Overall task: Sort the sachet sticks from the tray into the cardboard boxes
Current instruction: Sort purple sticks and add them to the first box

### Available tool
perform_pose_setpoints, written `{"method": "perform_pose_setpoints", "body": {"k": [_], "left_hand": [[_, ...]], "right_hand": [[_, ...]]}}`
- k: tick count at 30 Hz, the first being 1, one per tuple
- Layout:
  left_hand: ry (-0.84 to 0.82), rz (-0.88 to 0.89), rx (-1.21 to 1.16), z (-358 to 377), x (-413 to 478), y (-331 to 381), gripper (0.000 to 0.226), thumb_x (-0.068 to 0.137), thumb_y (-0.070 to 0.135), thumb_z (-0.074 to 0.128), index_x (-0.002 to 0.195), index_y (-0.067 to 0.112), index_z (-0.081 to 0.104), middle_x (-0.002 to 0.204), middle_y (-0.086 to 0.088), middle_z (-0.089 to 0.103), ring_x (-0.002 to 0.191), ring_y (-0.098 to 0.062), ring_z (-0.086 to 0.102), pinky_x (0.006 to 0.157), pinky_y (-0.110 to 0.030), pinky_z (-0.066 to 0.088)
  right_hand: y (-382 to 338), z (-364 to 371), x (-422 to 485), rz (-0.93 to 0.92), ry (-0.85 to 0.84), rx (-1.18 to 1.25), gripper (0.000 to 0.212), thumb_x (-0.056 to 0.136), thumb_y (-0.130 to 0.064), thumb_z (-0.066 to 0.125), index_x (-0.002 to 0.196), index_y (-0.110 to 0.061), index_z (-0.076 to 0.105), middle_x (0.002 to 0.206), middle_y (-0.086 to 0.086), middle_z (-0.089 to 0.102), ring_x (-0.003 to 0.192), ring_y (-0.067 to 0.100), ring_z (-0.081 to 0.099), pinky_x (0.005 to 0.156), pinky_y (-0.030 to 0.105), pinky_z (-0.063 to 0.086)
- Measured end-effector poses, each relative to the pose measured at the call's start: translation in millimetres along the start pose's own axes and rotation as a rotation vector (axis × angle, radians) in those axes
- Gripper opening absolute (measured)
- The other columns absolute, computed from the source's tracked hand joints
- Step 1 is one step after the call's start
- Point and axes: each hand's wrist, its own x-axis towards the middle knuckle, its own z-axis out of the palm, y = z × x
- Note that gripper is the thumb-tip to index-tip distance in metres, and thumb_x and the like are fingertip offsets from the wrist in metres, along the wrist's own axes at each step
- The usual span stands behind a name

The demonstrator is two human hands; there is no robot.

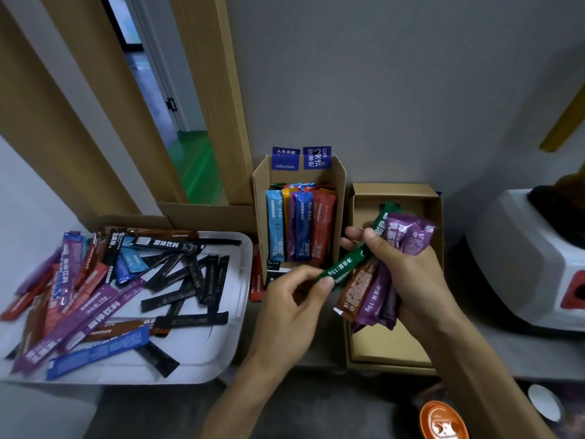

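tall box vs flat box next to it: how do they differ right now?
The tall cardboard box is narrow with high walls; the flat cardboard box is low and wide. The tall one holds upright sachet sticks; the flat one's visible floor is bare, partly hidden by the right hand gripping a bundle. Both are brown, open-topped, side by side.

The white tray [221, 312] carries black sachet sticks [215, 280] with faint white print, mixed towards its left edge with purple, red, brown and royal-blue ones. The green sachet stick [343, 267] bears white lettering; the bundle [375, 299] beside it is purple and brown. The upright tan cardboard box [260, 210] has blue flaps [316, 158] with white characters and holds sky-blue, orange, purple, dark-blue and red sticks.
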Motion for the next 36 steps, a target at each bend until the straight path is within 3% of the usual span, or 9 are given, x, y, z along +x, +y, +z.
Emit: {"method": "perform_pose_setpoints", "body": {"k": [6, 11, 15, 18, 21, 25, 28, 31, 36], "left_hand": [[0.052, -0.023, 0.038, -8.9, -11.5, 5.9, 0.01, 0.095, 0.027, 0.063, 0.093, 0.026, 0.073, 0.09, 0.005, 0.072, 0.091, -0.013, 0.066, 0.083, -0.044, 0.055], [0.141, -0.118, -0.123, -21.6, -18.3, 15.7, 0.013, 0.094, 0.017, 0.062, 0.087, 0.016, 0.074, 0.068, 0.011, 0.066, 0.066, 0.0, 0.058, 0.063, -0.012, 0.046], [0.314, -0.186, -0.176, -37.7, -3.8, 25.2, 0.013, 0.094, 0.017, 0.062, 0.087, 0.013, 0.072, 0.068, 0.002, 0.067, 0.062, -0.006, 0.056, 0.061, -0.022, 0.048], [0.344, -0.071, 0.136, -59.9, 22.1, 45.1, 0.013, 0.094, 0.017, 0.063, 0.086, 0.021, 0.073, 0.074, 0.007, 0.07, 0.068, -0.001, 0.061, 0.066, -0.019, 0.05], [0.113, 0.056, 0.569, -72.4, 51.6, 74.1, 0.012, 0.095, 0.027, 0.063, 0.089, 0.026, 0.074, 0.078, 0.01, 0.068, 0.078, -0.01, 0.062, 0.075, -0.029, 0.049], [-0.107, 0.191, 1.047, -78.6, 113.3, 101.6, 0.013, 0.092, 0.033, 0.067, 0.101, 0.027, 0.074, 0.096, 0.011, 0.072, 0.097, -0.012, 0.062, 0.102, -0.047, 0.042], [-0.185, 0.277, 1.343, -74.7, 150.0, 103.2, 0.014, 0.091, 0.031, 0.067, 0.103, 0.025, 0.073, 0.103, 0.005, 0.073, 0.103, -0.017, 0.061, 0.098, -0.042, 0.034], [-0.27, 0.329, 1.562, -68.3, 165.4, 88.8, 0.006, 0.091, 0.026, 0.067, 0.093, 0.021, 0.068, 0.093, 0.003, 0.069, 0.096, -0.02, 0.06, 0.091, -0.042, 0.032], [-0.251, 0.416, 1.849, -67.5, 175.6, 70.0, 0.013, 0.089, 0.028, 0.068, 0.083, 0.019, 0.061, 0.078, 0.001, 0.06, 0.084, -0.02, 0.054, 0.089, -0.042, 0.032]], "right_hand": [[-7.1, -10.0, 2.9, -0.09, 0.139, -0.137, 0.026, 0.082, -0.023, 0.075, 0.102, -0.009, 0.066, 0.09, 0.005, 0.074, 0.084, 0.022, 0.074, 0.075, 0.038, 0.061], [-7.6, -19.0, 2.2, -0.119, 0.173, -0.171, 0.015, 0.083, -0.018, 0.075, 0.095, -0.015, 0.066, 0.088, 0.003, 0.067, 0.08, 0.018, 0.069, 0.074, 0.036, 0.059], [7.2, -14.4, -10.5, -0.093, 0.126, -0.213, 0.021, 0.085, -0.016, 0.074, 0.102, -0.005, 0.066, 0.082, 0.001, 0.069, 0.073, 0.014, 0.07, 0.068, 0.027, 0.056], [20.8, -9.1, -16.7, -0.08, 0.084, -0.275, 0.019, 0.085, -0.016, 0.073, 0.097, -0.003, 0.066, 0.077, -0.002, 0.07, 0.07, 0.01, 0.068, 0.064, 0.023, 0.055], [30.5, -3.7, -19.8, -0.076, 0.125, -0.289, 0.017, 0.088, -0.015, 0.071, 0.097, -0.001, 0.066, 0.079, 0.007, 0.068, 0.069, 0.01, 0.067, 0.063, 0.024, 0.055], [30.9, -5.2, -23.5, -0.094, 0.111, -0.315, 0.018, 0.09, -0.019, 0.07, 0.095, -0.001, 0.067, 0.085, 0.014, 0.071, 0.078, 0.023, 0.071, 0.066, 0.025, 0.059], [27.0, -4.7, -27.0, -0.107, 0.104, -0.336, 0.015, 0.09, -0.023, 0.071, 0.094, -0.008, 0.068, 0.085, 0.007, 0.072, 0.079, 0.017, 0.072, 0.067, 0.022, 0.054], [22.7, -5.1, -29.4, -0.097, 0.102, -0.307, 0.013, 0.089, -0.024, 0.072, 0.095, -0.012, 0.068, 0.084, 0.002, 0.073, 0.079, 0.014, 0.072, 0.071, 0.027, 0.053], [15.5, -7.9, -30.4, -0.114, 0.085, -0.271, 0.01, 0.089, -0.021, 0.07, 0.095, -0.014, 0.066, 0.082, 0.0, 0.073, 0.079, 0.013, 0.072, 0.075, 0.03, 0.053]]}}
